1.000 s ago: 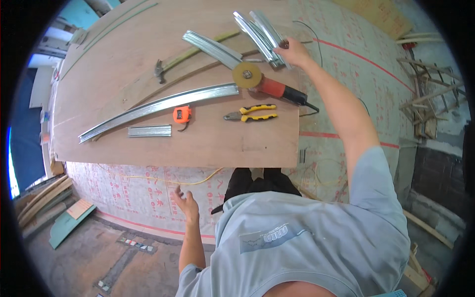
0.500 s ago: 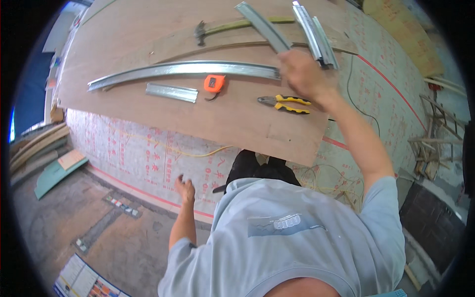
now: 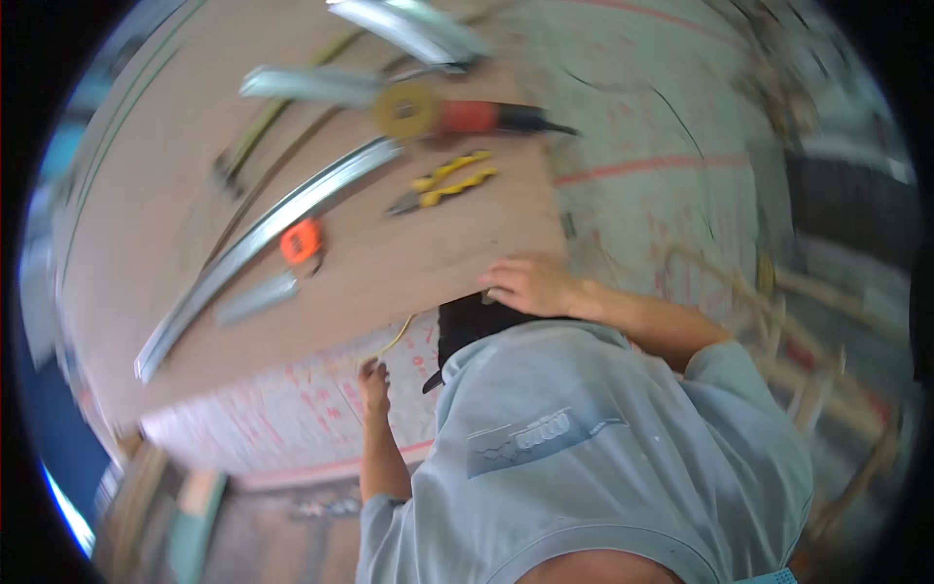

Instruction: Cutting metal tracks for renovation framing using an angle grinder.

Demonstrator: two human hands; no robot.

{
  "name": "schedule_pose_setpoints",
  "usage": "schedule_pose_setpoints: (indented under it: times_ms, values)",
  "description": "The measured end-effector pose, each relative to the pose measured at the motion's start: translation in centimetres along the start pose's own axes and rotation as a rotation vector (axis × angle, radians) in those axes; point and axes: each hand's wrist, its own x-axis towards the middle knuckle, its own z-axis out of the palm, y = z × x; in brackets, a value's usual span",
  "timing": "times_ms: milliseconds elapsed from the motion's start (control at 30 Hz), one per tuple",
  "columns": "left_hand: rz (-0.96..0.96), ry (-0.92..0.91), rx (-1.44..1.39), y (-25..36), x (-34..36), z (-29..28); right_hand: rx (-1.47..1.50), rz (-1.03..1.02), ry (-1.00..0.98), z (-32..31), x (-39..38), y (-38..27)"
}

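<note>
Moved: the right hand [image 3: 530, 284] has left the far metal pieces and come back to the near edge of the plywood board [image 3: 321, 282]; the view has swung and blurred.
Right hand: fingers curled over the board's near corner, gripping its edge; nothing else in it.
Left hand: the left hand [image 3: 374, 378] hangs below the board edge, loosely open and empty, close to a yellow cord [image 3: 389, 343].
Board: lies ahead of both hands, its near corner under the right fingers.
Beyond the right hand: yellow-handled pliers [image 3: 443, 182], then an angle grinder [image 3: 438, 113] with a red body, untouched.
Ahead and to the left: an orange tape measure [image 3: 301, 240], a long curved metal channel [image 3: 263, 238] and a short channel piece [image 3: 258, 298] beside it.
Far edge: more channel lengths [image 3: 409, 27] and a hammer [image 3: 258, 136], blurred.
Progress: tools and channels are laid out, none in hand; I judge the cutting or fitting has not begun, and the board is only being held.
</note>
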Motion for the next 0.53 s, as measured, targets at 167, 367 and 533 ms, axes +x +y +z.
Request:
schedule_pose_setpoints:
  times_ms: [167,367,533]
  values:
    - [-0.206,-0.041,0.177,-0.2,-1.1,-0.2,0.031,0.862,0.115,-3.8,-18.0,7.9]
    - [-0.169,-0.554,0.672,9.7,-1.6,8.2,0.108,1.44,0.205,0.2,-37.2,19.9]
    - [-0.102,-0.852,1.11,23.9,-7.4,21.7,0.247,1.474,0.169,4.0,-44.4,24.9]
